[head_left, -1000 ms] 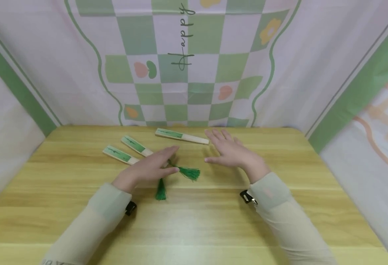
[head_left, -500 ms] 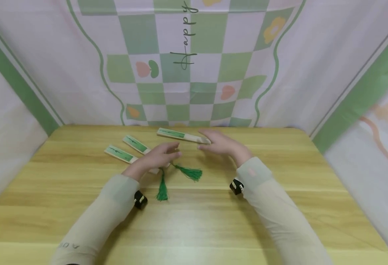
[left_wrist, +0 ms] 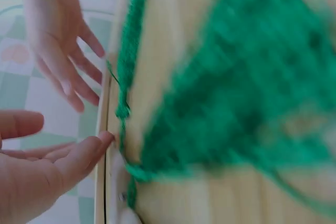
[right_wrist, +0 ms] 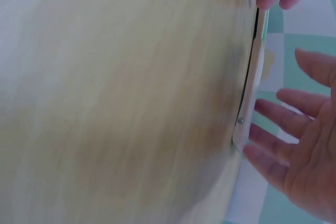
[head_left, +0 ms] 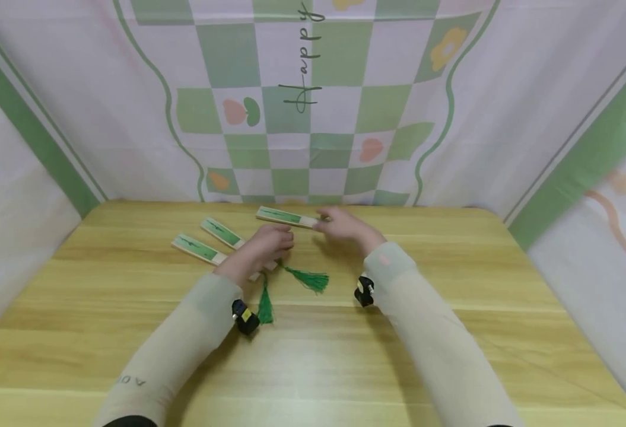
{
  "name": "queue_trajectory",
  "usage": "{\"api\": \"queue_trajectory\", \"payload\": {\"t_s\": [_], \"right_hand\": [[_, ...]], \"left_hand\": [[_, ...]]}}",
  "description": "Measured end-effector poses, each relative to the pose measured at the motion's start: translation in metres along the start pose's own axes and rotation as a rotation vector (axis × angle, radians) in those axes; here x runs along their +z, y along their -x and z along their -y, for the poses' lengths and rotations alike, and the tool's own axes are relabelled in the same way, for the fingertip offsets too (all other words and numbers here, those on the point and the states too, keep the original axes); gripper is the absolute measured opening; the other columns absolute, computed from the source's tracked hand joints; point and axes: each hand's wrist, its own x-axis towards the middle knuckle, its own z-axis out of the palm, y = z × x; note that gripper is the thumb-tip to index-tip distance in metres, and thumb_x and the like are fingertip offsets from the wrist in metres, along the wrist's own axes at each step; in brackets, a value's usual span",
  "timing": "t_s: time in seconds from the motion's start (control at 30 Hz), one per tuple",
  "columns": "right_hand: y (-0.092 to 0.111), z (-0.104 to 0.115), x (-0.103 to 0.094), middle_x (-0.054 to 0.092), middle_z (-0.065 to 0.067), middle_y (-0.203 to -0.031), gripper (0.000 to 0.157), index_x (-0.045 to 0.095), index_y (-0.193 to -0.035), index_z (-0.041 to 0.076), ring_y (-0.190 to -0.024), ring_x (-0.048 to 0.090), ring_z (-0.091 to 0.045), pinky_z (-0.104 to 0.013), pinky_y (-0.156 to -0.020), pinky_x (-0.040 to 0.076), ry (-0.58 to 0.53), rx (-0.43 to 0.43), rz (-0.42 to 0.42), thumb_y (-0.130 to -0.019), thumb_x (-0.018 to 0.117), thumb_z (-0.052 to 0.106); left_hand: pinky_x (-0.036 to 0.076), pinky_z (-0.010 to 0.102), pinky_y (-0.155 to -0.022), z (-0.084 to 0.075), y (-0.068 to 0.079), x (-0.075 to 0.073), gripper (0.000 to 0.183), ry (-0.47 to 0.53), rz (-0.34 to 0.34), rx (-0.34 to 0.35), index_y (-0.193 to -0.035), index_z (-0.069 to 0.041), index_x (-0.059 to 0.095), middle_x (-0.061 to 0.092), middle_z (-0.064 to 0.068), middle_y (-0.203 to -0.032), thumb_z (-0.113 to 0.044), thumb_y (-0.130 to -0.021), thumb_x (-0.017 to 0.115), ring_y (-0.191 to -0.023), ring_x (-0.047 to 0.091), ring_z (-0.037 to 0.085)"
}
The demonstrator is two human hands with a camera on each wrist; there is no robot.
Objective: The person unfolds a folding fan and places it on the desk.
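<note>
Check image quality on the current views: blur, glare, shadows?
Head: pale glare on the tabletop, lower centre; soft shadows beside both sleeves. Left wrist: near tassel heavily blurred, far tassel clearer. Right wrist: tabletop hazy, dim shadow across its lower part; fan edge comparatively crisp.

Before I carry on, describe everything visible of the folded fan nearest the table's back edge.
The folded fan lies shut near the back edge of the table, slanted, its right end nearer the head camera. It is a slim strip: a green, dark-marked printed panel on the left, then pale, wood-like sticks, with a small metal-looking rivet showing in the right wrist view. No tassel shows. The right hand is at its stick end; whether it touches is unclear.
</note>
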Motion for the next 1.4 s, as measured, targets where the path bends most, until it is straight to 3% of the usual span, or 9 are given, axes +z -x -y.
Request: {"api": "queue_trajectory", "payload": {"t_s": [0.13,0.23,0.33,0.47,0.63,0.9,1.17,1.4], "right_hand": [[-0.006,-0.001,0.002,0.050,-0.030,-0.143,0.058,0.034,-0.149,-0.007,-0.133,0.049,-0.042,-0.051,-0.114,0.041,-0.028,0.034,-0.028,-0.102,0.051,0.022],[-0.007,0.001,0.006,0.052,-0.030,-0.141,0.057,0.036,-0.149,-0.007,-0.131,0.051,-0.042,-0.049,-0.112,0.043,-0.010,0.043,-0.037,-0.101,0.054,0.020],[-0.007,0.004,0.010,0.051,-0.027,-0.142,0.057,0.038,-0.148,-0.006,-0.132,0.050,-0.040,-0.048,-0.113,0.043,0.015,0.061,-0.047,-0.098,0.057,0.015],[-0.008,0.010,0.013,0.058,-0.023,-0.135,0.047,0.052,-0.138,-0.005,-0.125,0.056,-0.036,-0.046,-0.109,0.046,0.129,0.080,-0.053,-0.093,0.058,0.006],[-0.007,0.016,0.016,0.068,-0.018,-0.116,0.029,0.066,-0.118,-0.002,-0.099,0.062,-0.029,-0.040,-0.092,0.053,0.291,0.095,-0.042,-0.092,0.055,0.001],[-0.002,0.018,0.017,0.064,-0.012,-0.092,0.017,0.065,-0.101,-0.004,-0.075,0.055,-0.019,-0.025,-0.062,0.047,0.162,0.147,0.029,-0.087,0.066,0.006],[0.004,0.014,0.014,0.059,-0.008,-0.088,0.013,0.064,-0.097,-0.003,-0.076,0.053,-0.017,-0.022,-0.065,0.044,0.054,0.154,0.040,-0.091,0.066,0.008],[0.013,0.009,0.014,0.057,-0.003,-0.077,0.013,0.067,-0.093,-0.005,-0.069,0.051,-0.013,-0.020,-0.062,0.044,-0.148,0.174,0.040,-0.095,0.058,0.005]], "left_hand": [[0.026,0.043,-0.124,-0.006,-0.001,0.004,0.057,0.190,-0.018,-0.069,-0.157,0.002,0.013,0.021,0.020,-0.163,-0.003,-0.104,0.035,-0.148,0.031,0.033],[0.023,0.042,-0.125,-0.006,-0.001,0.006,0.061,0.292,-0.016,-0.081,-0.157,0.002,0.004,0.009,0.018,-0.166,-0.002,-0.103,0.033,-0.150,0.027,0.034],[0.022,0.041,-0.126,-0.007,0.000,0.009,0.064,0.393,-0.023,-0.094,-0.157,0.001,0.001,0.007,0.019,-0.166,-0.002,-0.102,0.034,-0.150,0.026,0.034],[0.021,0.039,-0.126,-0.010,0.001,0.009,0.060,0.500,-0.036,-0.102,-0.158,0.000,0.006,0.014,0.022,-0.165,-0.005,-0.104,0.033,-0.151,0.025,0.033],[0.019,0.039,-0.127,-0.011,0.000,0.007,0.058,0.586,-0.042,-0.108,-0.158,-0.003,0.005,0.015,0.022,-0.164,-0.011,-0.107,0.030,-0.152,0.022,0.034],[0.018,0.039,-0.127,-0.013,-0.001,0.006,0.058,0.649,-0.065,-0.111,-0.159,-0.004,0.007,0.017,0.023,-0.163,-0.018,-0.108,0.033,-0.151,0.023,0.035],[0.018,0.039,-0.127,-0.011,-0.004,0.008,0.064,0.705,-0.063,-0.120,-0.158,0.001,0.002,0.017,0.023,-0.163,-0.022,-0.108,0.036,-0.151,0.025,0.035],[0.023,0.039,-0.126,-0.006,-0.010,0.010,0.053,0.770,-0.064,-0.111,-0.156,0.000,0.017,0.027,0.022,-0.160,-0.019,-0.109,0.032,-0.148,0.033,0.034]]}}
